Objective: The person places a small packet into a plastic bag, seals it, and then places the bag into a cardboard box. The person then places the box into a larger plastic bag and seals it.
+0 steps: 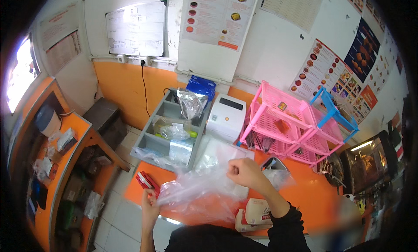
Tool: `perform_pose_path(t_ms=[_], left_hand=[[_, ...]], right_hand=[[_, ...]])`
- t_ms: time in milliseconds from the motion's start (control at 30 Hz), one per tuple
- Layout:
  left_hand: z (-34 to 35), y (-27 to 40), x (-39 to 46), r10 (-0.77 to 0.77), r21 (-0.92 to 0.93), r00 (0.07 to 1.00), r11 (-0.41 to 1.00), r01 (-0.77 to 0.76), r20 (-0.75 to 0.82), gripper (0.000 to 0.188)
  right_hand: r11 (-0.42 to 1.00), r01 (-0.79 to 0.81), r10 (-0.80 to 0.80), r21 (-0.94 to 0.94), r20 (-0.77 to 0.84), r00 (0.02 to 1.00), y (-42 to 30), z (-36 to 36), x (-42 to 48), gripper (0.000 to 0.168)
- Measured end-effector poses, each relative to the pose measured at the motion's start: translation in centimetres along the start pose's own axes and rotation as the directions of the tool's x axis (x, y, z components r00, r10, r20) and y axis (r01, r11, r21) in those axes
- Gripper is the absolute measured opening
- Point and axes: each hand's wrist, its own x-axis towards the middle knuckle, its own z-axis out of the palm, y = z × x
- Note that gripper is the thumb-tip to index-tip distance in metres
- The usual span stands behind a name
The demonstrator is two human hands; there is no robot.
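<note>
A thin clear plastic bag is stretched between my two hands above the orange table. My left hand pinches its left edge, close to a red object with a white part, perhaps a stapler. My right hand is closed in a fist on the upper right part of the bag, over a stack of clear plastic sheets or bags. Just below my right forearm lie printed paper food packets, near the table's front edge.
A grey divided tray holds pouches and plastic packets. Behind the bag stand a white label printer and pink plastic racks. A container with pens sits right of my hand. At far right is a lit food display; orange shelves stand left.
</note>
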Motion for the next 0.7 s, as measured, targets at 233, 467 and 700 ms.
perform_pose_path(t_ms=[233,467,700], left_hand=[[-2.1,1.6,-6.3,-0.09,0.489,0.943,0.868,-0.084,0.322,0.029],[-0.6,4.0,-6.6,-0.063,0.476,0.93,0.87,-0.127,0.362,0.022],[-1.5,0.9,-6.4,-0.124,0.392,0.969,0.919,0.03,0.215,0.02]], right_hand=[[0.931,0.265,-0.302,0.251,0.124,0.945,2.9,9.8,11.9,0.031],[0.966,0.242,-0.232,0.097,-0.104,0.967,1.5,21.3,18.1,0.02],[0.63,0.388,-0.117,0.673,-0.411,0.904,0.2,14.7,20.4,0.012]])
